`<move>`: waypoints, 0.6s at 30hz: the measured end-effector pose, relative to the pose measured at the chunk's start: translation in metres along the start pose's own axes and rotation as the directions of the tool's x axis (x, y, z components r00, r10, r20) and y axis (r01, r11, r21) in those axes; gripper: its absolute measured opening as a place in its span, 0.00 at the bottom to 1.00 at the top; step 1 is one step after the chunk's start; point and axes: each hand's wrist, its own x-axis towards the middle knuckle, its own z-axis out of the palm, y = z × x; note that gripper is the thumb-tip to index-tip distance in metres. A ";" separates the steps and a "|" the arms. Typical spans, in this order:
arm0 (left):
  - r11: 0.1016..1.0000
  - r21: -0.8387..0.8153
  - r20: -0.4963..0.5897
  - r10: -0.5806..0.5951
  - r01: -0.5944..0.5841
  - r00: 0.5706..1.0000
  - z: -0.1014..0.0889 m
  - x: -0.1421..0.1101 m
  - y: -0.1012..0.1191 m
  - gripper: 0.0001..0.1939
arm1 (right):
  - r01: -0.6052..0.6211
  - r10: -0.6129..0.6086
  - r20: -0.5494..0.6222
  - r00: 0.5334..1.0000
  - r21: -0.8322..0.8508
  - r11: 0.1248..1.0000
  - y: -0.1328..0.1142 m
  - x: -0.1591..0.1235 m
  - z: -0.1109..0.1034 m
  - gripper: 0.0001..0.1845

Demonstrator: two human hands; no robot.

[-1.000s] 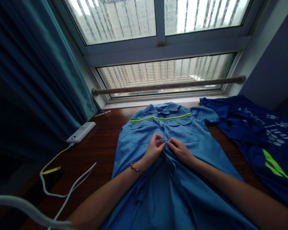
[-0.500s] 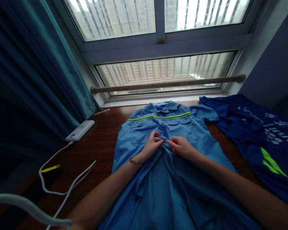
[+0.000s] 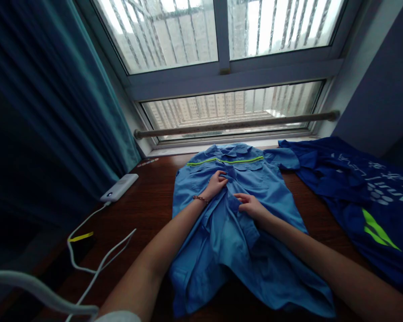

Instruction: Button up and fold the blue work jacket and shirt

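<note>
A light blue work shirt (image 3: 201,223) with a yellow-green stripe lies front up, its collar toward the window and its lower part bunched in loose folds. My left hand (image 3: 216,185) rests at the middle of the chest, fingers curled on the front opening's cloth. A little to the right and nearer me, my right hand (image 3: 252,207) has thumb and forefinger closed on the edge of the front opening. The cloth between the hands is creased. Any button under my fingers is too small or hidden to make out.
The shirt lies on a dark wooden table (image 3: 147,201). A dark blue garment (image 3: 342,179) with white print is at the right. At the left are a white power bank (image 3: 119,187), its white cable (image 3: 83,268) and a yellow-edged dark object (image 3: 81,237). A window rail (image 3: 235,127) runs behind.
My hands have moved apart, the left one slightly farther up the shirt and the right one to the right. The shirt's lower edge has come into view, with its front more bunched.
</note>
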 end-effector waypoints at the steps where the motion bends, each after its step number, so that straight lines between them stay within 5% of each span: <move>1: 1.000 0.004 0.012 -0.020 0.020 1.000 -0.002 0.001 0.002 0.15 | -0.020 0.019 0.010 1.000 0.094 0.995 0.000 0.001 -0.002 0.20; 6: 0.969 0.246 0.089 -0.007 -0.016 0.996 -0.021 -0.026 0.021 0.20 | -0.150 0.139 0.063 0.988 0.230 0.962 -0.001 0.000 -0.009 0.15; 11: 0.826 0.549 0.284 -0.043 -0.126 0.958 -0.037 -0.070 0.033 0.07 | -0.118 0.116 0.033 0.993 0.060 0.991 -0.002 0.002 -0.005 0.09; 18: 0.759 0.637 0.271 -0.057 -0.135 0.961 -0.038 -0.076 0.017 0.11 | -0.066 0.074 0.105 0.992 -0.075 0.995 0.001 -0.004 -0.005 0.15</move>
